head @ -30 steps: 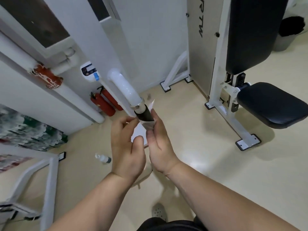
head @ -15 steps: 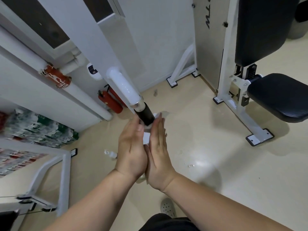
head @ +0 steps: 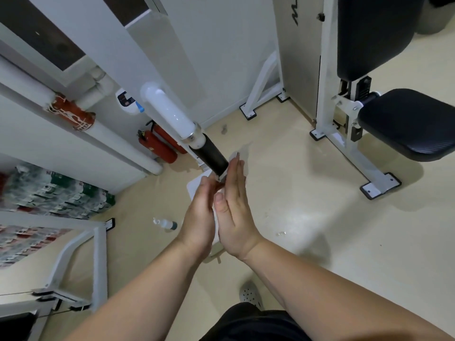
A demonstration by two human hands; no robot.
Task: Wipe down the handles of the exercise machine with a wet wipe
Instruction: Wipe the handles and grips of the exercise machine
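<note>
The exercise machine's handle is a black grip (head: 211,156) on the end of a white arm (head: 170,112), pointing down toward me at centre. My left hand (head: 199,217) and my right hand (head: 234,210) are held palm to palm just below the grip's end, fingers straight. A white wet wipe (head: 216,225) is pressed between the palms. Its edges stick out past the fingertips and to the left of my left hand. The fingertips of both hands touch the lower end of the grip.
A black padded seat (head: 406,121) and backrest (head: 374,33) on a white frame stand at right. Two red fire extinguishers (head: 157,146) lie by the wall. A small spray bottle (head: 165,223) lies on the floor. Another white frame (head: 98,262) is at lower left.
My left hand's fingers straightened and both palms came together flat on the wipe. The hands stay at the grip's lower end, and the view shifted slightly.
</note>
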